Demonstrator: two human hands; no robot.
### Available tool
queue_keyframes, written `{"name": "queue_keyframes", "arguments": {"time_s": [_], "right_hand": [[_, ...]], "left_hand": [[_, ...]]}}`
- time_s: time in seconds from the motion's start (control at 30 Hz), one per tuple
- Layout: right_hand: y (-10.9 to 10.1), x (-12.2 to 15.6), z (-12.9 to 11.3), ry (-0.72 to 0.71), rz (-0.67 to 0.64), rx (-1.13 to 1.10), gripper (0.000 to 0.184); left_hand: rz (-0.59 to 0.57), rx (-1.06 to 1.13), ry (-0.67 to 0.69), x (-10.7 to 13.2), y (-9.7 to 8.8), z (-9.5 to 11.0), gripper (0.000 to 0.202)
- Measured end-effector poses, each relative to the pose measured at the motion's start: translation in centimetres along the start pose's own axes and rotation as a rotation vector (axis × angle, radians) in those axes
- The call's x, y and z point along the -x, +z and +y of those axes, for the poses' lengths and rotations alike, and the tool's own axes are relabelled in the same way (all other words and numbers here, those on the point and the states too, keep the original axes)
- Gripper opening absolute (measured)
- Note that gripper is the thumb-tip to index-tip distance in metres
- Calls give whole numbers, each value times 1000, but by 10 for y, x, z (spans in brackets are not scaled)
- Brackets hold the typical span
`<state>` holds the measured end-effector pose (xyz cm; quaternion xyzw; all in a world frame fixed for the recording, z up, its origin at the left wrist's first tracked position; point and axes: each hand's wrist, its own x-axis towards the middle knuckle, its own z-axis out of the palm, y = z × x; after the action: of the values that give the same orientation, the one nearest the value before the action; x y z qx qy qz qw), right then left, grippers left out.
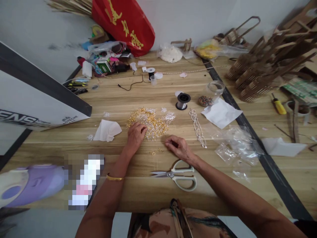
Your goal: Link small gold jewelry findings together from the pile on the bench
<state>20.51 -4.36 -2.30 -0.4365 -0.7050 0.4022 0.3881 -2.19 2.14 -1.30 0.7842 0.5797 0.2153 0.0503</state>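
Observation:
A tangled pile of small gold and silver beaded pieces (158,127) lies in the middle of the wooden table. My left hand (135,135) rests at its left edge, fingers curled in; what they hold, if anything, is hidden. To the right of the pile, my right hand (179,147) lies low over the table with thumb and fingers pinched together. Anything between those fingertips is too small to make out. Between my hands are a few tiny gold rings (153,153). Scissors with pale handles (170,174) lie slightly spread just below my right hand.
A wire spool (182,101), a silver chain (197,129) and a clear jar of beads (215,89) stand or lie farther right, near clear plastic bags (237,143). White paper (107,130), a blurred phone (86,181) and a large box (44,96) occupy the left.

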Motion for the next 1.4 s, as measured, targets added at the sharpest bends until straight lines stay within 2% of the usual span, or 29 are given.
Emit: {"name": "queue_keyframes", "arguments": {"time_s": [0.13,0.27,0.43,0.7,0.87,1.13,1.4], "right_hand": [[-1,0,-2,-2,1,-1,12],[-1,0,-2,-3,5,3,11],[0,0,-2,-6,2,-6,11],[0,0,-2,4,1,2,12],[0,1,-2,8,2,-4,13],[0,0,-2,17,4,-14,14],[-1,0,-2,6,-2,0,14]], "left_hand": [[13,3,14,0,-1,-1,15],[43,116,-20,-2,-4,-3,14],[81,362,-152,-2,-12,-4,15],[44,838,-337,0,-13,-8,18],[42,1002,-399,0,-14,-9,19],[82,845,-383,1,-10,-17,20],[0,514,-238,3,-20,-16,16]]}}
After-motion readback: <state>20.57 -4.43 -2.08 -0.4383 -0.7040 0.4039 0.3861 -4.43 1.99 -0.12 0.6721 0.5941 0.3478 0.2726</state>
